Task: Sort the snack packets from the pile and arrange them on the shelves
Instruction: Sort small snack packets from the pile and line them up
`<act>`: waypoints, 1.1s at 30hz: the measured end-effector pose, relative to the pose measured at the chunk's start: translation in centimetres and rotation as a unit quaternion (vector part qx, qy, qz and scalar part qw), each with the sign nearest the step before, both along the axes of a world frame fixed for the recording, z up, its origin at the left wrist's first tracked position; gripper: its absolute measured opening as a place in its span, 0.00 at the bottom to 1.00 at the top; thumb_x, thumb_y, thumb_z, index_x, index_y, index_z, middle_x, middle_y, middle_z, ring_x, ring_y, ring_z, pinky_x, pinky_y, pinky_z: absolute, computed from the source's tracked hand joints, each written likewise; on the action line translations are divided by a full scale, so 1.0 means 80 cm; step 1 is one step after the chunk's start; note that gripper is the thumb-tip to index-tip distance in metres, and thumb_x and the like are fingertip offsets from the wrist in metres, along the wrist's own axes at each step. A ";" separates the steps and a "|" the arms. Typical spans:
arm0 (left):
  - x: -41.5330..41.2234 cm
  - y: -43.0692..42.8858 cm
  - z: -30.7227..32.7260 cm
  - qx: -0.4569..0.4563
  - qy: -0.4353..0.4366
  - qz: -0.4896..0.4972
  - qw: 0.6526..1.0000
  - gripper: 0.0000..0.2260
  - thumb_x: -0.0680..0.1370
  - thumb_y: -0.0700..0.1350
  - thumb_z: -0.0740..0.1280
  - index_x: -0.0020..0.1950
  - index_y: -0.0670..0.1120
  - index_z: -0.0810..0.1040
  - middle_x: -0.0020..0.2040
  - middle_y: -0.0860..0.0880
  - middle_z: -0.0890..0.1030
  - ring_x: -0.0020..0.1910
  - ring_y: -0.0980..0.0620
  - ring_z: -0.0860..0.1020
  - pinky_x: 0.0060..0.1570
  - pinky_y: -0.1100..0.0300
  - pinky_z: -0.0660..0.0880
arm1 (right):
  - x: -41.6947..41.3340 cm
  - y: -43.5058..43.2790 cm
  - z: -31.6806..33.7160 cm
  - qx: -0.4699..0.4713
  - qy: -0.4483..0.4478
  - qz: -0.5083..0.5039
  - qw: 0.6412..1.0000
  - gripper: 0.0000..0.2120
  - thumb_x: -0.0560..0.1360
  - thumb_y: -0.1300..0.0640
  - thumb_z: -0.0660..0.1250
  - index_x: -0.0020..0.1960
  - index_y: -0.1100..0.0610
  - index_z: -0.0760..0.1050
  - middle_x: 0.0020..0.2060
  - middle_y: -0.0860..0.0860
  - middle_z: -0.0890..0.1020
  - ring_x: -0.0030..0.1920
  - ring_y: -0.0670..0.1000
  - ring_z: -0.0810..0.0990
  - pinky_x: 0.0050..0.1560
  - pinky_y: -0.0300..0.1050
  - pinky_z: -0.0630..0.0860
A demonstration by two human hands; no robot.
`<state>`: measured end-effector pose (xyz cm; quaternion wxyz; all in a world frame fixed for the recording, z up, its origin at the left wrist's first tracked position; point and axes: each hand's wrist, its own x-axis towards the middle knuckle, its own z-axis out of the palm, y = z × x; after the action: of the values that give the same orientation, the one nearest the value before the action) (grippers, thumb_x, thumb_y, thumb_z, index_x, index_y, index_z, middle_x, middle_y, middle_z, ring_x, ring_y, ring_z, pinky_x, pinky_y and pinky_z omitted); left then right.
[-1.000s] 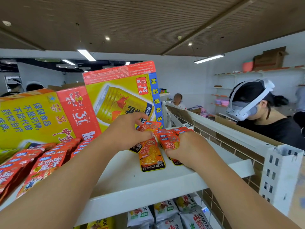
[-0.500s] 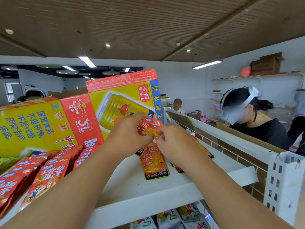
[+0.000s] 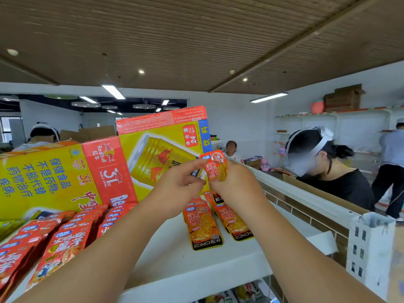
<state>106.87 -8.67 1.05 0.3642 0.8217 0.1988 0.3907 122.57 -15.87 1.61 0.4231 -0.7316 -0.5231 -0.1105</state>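
Observation:
Both my hands are raised over the white top shelf (image 3: 196, 265). My right hand (image 3: 236, 184) holds a small orange snack packet (image 3: 216, 166) upright, and my left hand (image 3: 177, 186) pinches its top left corner. Below them lie two rows of the same orange KONCHEW packets (image 3: 202, 226) flat on the shelf, the right row (image 3: 235, 219) partly hidden by my right wrist. Several red snack packets (image 3: 63, 241) stand in rows at the left.
Two yellow and red Red Bull cartons (image 3: 54, 176) stand at the back of the shelf. A white rail (image 3: 306, 193) and post (image 3: 369, 256) bound the shelf on the right. A person in a black top (image 3: 334, 171) wearing a headset stands beyond it. More packets (image 3: 244, 294) lie on the shelf below.
My right hand has let go of its bunch of packets, which now lie on the shelf. Both hands have lifted a single orange packet higher, above the rows.

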 end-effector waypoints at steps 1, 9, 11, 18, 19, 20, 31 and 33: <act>0.001 -0.001 -0.001 -0.001 0.000 -0.009 1.000 0.30 0.69 0.43 0.64 0.73 0.54 0.74 0.57 0.49 0.85 0.55 0.49 0.83 0.48 0.44 0.78 | 0.003 -0.003 -0.001 0.000 0.001 -0.002 1.000 0.14 0.70 0.46 0.71 0.53 0.50 0.77 0.40 0.49 0.81 0.40 0.50 0.79 0.33 0.42 0.70; 0.004 -0.004 -0.004 0.115 0.099 0.016 0.988 0.27 0.75 0.50 0.66 0.73 0.65 0.70 0.69 0.59 0.76 0.65 0.62 0.75 0.62 0.53 0.76 | 0.033 -0.023 -0.009 -0.025 0.019 -0.020 0.999 0.17 0.68 0.43 0.71 0.53 0.49 0.77 0.43 0.48 0.82 0.43 0.51 0.80 0.40 0.46 0.74; 0.003 -0.001 -0.002 0.141 0.137 0.055 0.979 0.25 0.77 0.52 0.69 0.74 0.63 0.70 0.72 0.57 0.73 0.69 0.59 0.71 0.65 0.58 0.71 | 0.049 -0.036 -0.007 -0.037 0.021 -0.040 0.998 0.11 0.70 0.46 0.72 0.48 0.51 0.76 0.39 0.48 0.81 0.41 0.52 0.79 0.37 0.45 0.70; -0.002 0.011 -0.004 0.137 0.208 0.091 0.964 0.18 0.78 0.52 0.71 0.67 0.59 0.77 0.68 0.53 0.75 0.66 0.52 0.74 0.64 0.54 0.72 | 0.088 -0.063 -0.026 -0.159 0.034 -0.140 0.977 0.18 0.70 0.42 0.73 0.48 0.56 0.77 0.42 0.52 0.80 0.41 0.52 0.78 0.35 0.45 0.68; -0.002 0.014 -0.005 0.137 0.208 0.095 0.964 0.17 0.78 0.52 0.71 0.67 0.59 0.78 0.66 0.53 0.76 0.64 0.52 0.74 0.62 0.55 0.72 | 0.088 -0.065 -0.030 -0.168 0.027 -0.147 0.974 0.18 0.70 0.41 0.73 0.48 0.56 0.77 0.43 0.52 0.79 0.42 0.53 0.78 0.36 0.46 0.68; -0.002 0.015 -0.005 0.137 0.209 0.099 0.963 0.17 0.78 0.52 0.71 0.66 0.59 0.78 0.65 0.54 0.76 0.63 0.52 0.74 0.60 0.56 0.72 | 0.089 -0.066 -0.035 -0.173 0.022 -0.152 0.973 0.18 0.70 0.41 0.73 0.47 0.55 0.76 0.43 0.52 0.79 0.43 0.53 0.78 0.36 0.46 0.68; 0.002 0.025 -0.013 0.121 0.205 0.092 0.967 0.13 0.78 0.54 0.71 0.62 0.63 0.79 0.63 0.56 0.77 0.61 0.55 0.75 0.55 0.58 0.72 | 0.089 -0.070 -0.052 -0.184 -0.007 -0.157 0.970 0.21 0.69 0.37 0.71 0.48 0.53 0.74 0.49 0.54 0.78 0.45 0.53 0.76 0.37 0.45 0.66; 0.002 0.023 -0.014 0.122 0.211 0.093 0.965 0.14 0.78 0.53 0.71 0.63 0.61 0.79 0.61 0.56 0.77 0.61 0.55 0.75 0.55 0.58 0.71 | 0.088 -0.071 -0.054 -0.195 -0.002 -0.151 0.969 0.22 0.68 0.36 0.71 0.50 0.53 0.75 0.50 0.53 0.78 0.46 0.53 0.77 0.38 0.45 0.68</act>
<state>107.03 -6.80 -0.04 0.1726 0.9018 0.2975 0.2616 129.63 -21.55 -2.69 0.2500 -0.8702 -0.4186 -0.0705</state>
